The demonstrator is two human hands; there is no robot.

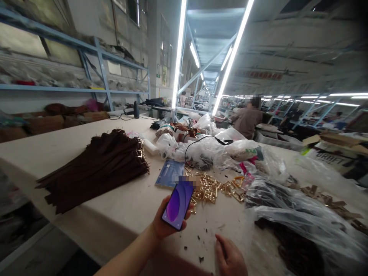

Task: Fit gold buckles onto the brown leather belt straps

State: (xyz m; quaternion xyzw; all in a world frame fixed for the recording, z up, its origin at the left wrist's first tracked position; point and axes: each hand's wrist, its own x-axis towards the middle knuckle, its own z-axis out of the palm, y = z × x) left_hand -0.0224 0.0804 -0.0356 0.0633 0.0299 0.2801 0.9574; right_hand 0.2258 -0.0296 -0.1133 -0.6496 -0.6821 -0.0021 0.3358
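My left hand is wrapped around a smartphone with its purple screen lit and facing me. Low in the head view, my right hand rests at the near part of the table, fingers loosely stretched, holding nothing I can see. Just beyond the phone lies a heap of gold metal buckles. A blue printed packet is behind the phone's upper left. Over on the left, a thick stack of dark brown straps has gold buckles along its right end.
Clear plastic bags crowd the back of the table. More plastic covers dark material at right. Small dark scraps lie near my right hand. A co-worker is farther back, near a cardboard box. Blue shelving lines the left.
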